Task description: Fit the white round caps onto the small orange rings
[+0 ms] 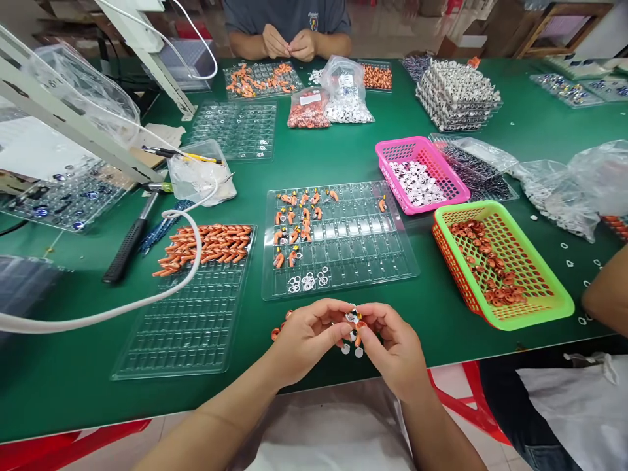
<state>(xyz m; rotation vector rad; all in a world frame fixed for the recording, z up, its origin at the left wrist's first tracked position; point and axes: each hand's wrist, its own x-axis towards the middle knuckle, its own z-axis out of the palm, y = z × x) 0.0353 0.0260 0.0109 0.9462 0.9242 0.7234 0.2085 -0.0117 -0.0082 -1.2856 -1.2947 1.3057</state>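
Observation:
My left hand (307,337) and my right hand (392,350) meet over the near edge of the green table (343,157). Both pinch a small white ring with an orange piece (354,318) between their fingertips. A few loose white rings (353,350) and orange pieces (277,330) lie on the table just under and left of my hands. Right behind them a clear compartment tray (343,242) holds several orange pieces in its left rows and a cluster of white rings at its front.
A green basket of orange rings (505,261) and a pink basket of white rings (419,173) stand to the right. Another clear tray with orange parts (196,288), a hammer (127,245) and a white cable (147,297) lie left. A person across (289,33) works; someone's arm (606,291) is at right.

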